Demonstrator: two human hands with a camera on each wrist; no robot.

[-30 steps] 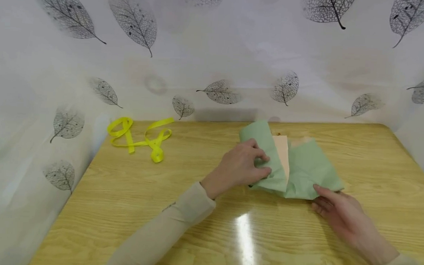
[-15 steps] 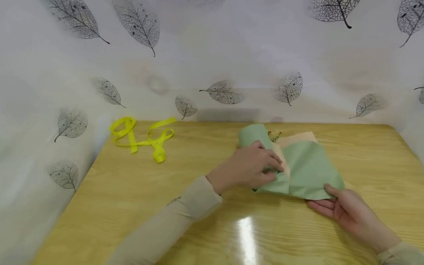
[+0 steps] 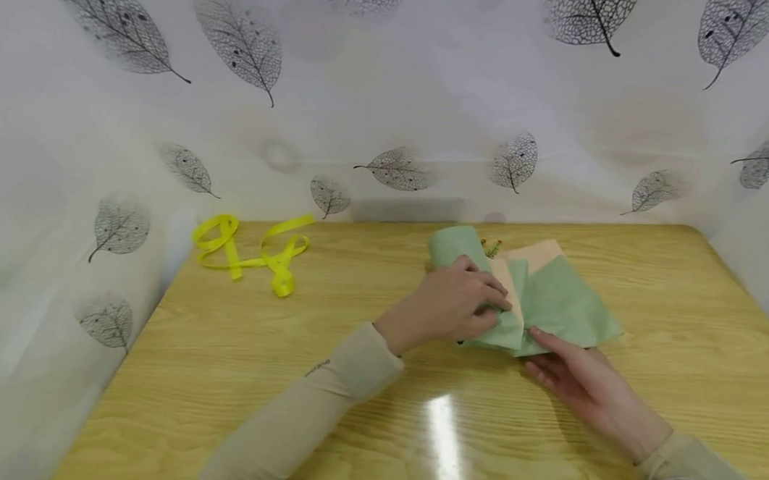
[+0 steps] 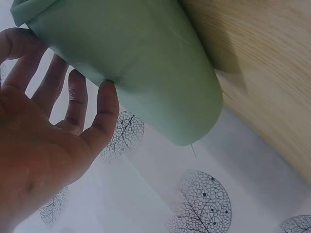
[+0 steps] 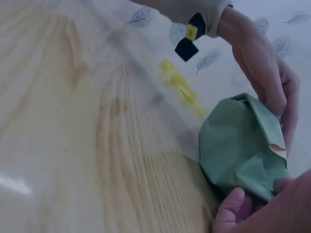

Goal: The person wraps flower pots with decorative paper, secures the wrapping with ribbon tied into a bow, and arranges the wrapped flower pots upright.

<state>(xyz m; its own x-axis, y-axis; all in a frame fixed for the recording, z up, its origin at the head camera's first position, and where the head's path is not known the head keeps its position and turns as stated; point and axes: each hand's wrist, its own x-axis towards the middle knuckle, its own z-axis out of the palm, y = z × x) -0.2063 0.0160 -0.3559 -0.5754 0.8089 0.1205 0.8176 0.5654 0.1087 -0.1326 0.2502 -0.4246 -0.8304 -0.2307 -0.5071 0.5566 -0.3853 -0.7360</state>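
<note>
Nearest, note the right hand [image 3: 594, 396], pinching the lower edge of the green paper [image 3: 570, 300], with thumb on top and fingers below. Just beyond and to its left, see the left hand [image 3: 448, 301], grasping the rolled side of the same paper with bent fingers. Judging from this, better to press the fold steadily with the left hand and to bring the loose side over with gentle, even pull, so as not to tear it. Beyond the right hand, check the peach layer [image 3: 540, 255], probably best aligned with the green. Past the left fingers, avoid crushing the small sprig [image 3: 491, 248]. Leave the yellow ribbon [image 3: 282, 283], well apart to the left of both hands, untouched meanwhile.
</note>
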